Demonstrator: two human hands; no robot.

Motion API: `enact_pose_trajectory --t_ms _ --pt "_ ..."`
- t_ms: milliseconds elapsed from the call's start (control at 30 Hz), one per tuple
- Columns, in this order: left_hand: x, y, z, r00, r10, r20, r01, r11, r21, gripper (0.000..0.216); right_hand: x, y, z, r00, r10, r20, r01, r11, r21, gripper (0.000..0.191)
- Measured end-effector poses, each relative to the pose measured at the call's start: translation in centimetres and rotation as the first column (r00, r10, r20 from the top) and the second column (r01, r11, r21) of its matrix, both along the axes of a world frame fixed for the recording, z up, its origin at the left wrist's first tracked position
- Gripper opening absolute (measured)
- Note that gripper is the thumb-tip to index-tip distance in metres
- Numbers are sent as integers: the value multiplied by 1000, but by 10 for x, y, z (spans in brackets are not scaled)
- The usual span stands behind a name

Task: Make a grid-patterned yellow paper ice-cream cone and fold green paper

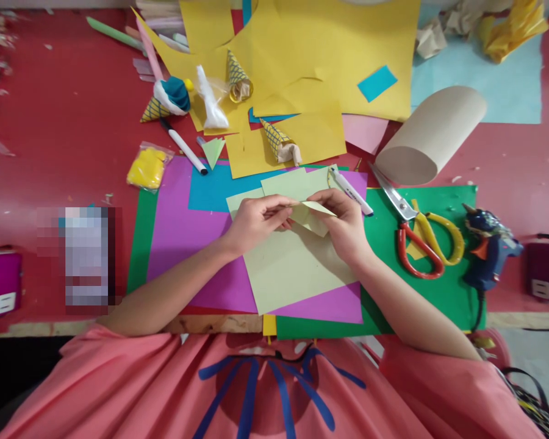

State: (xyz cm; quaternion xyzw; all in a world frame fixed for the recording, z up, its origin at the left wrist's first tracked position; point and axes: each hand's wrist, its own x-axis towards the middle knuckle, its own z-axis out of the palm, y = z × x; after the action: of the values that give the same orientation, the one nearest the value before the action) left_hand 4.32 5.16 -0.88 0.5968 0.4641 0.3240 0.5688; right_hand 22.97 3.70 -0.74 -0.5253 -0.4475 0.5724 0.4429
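Both hands pinched small pale green paper piece (312, 210): left hand (252, 222) fingers closed on one edge, right hand (343, 225) gripping other, steadying fold above pale green sheet (288, 268). Scissors (421, 235) lay close by.

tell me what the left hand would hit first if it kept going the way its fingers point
The left hand points right, toward the right hand. It would likely meet the small pale green paper piece both pinch, then the right hand's fingers; depth between them is unclear.
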Motion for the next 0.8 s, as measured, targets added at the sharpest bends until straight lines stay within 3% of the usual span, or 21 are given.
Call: enact_pose_trajectory --t_ms 300,500,667,800 --pt "1 -1 3 999 6 32 -7 999 34 26 1 0 -1 999 3 -40 -1 998 63 12" --pt "-1 1 6 996 8 89 -5 1000 -29 25 3 0 -2 998 27 -55 -23 997 73 12" --pt "-4 2 6 992 53 113 -53 999 -5 15 4 1 1 992 103 -68 -98 992 75 10" --pt "-6 3 7 989 142 50 -147 983 107 17 7 1 5 974 222 -46 -213 966 150 23"
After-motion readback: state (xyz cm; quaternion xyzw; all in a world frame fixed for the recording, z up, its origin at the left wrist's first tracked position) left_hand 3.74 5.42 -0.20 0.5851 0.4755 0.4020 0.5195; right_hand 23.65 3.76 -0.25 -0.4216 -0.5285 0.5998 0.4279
